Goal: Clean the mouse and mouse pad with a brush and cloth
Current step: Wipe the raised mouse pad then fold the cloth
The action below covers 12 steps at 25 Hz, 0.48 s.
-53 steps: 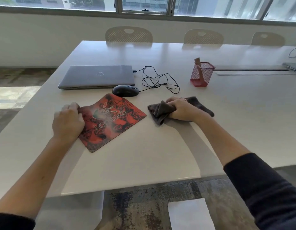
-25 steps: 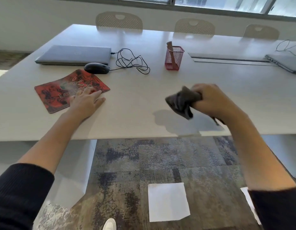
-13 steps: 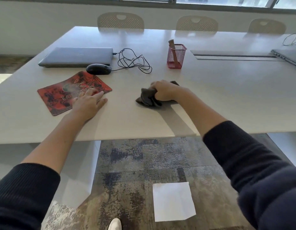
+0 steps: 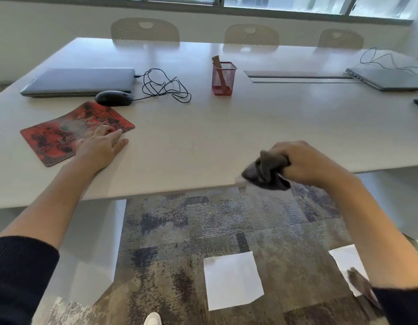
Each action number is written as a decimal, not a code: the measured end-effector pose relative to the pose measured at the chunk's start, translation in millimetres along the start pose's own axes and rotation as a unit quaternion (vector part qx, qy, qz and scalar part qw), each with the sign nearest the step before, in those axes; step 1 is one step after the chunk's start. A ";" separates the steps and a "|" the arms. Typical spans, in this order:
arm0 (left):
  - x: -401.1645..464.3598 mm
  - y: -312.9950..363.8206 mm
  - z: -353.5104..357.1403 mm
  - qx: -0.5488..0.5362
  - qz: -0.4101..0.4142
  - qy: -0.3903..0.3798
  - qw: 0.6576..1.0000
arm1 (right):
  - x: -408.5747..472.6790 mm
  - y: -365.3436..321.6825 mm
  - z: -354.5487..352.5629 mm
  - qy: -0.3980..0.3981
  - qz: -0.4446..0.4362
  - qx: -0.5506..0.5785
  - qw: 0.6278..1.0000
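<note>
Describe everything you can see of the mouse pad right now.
The mouse pad is a thin, flat, rounded-corner rectangle, red with dark blotches and pale lettering, partly covered. It looks like soft fabric-topped rubber with a dark edge. It lies flat on the table, turned at an angle, near the left side. The left hand rests open on its near right part, fingers flat. The black mouse sits just beyond its far corner; whether they touch is unclear.

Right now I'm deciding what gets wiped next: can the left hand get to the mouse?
Probably yes. The left hand rests flat on the mouse pad, holding nothing, and the mouse sits just beyond the pad's far edge with nothing between them.
</note>
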<state>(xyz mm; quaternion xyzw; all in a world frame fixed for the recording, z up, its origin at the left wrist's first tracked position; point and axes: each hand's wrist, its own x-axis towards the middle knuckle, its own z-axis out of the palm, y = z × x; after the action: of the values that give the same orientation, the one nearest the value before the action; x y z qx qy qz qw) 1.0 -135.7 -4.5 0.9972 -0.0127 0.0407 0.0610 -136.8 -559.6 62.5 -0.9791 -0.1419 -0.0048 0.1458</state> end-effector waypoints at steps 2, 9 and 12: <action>-0.3 -0.2 -0.2 0.000 0.001 -0.004 1.000 | 8.1 -4.3 5.4 0.081 -0.002 -0.004 0.997; -2.3 1.2 -0.7 -0.009 0.001 0.001 1.000 | -16.6 -17.0 28.8 -0.002 0.002 -0.016 1.000; -2.7 2.2 -1.2 -0.006 0.006 0.000 1.000 | -20.2 -6.7 0.2 -0.022 0.033 -0.013 0.999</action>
<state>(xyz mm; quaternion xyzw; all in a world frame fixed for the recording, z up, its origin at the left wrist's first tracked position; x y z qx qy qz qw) -1.9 -137.7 -3.3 0.9968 -0.0186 0.0408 0.0669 -158.0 -558.9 63.2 -0.9850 -0.1123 0.0193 0.1297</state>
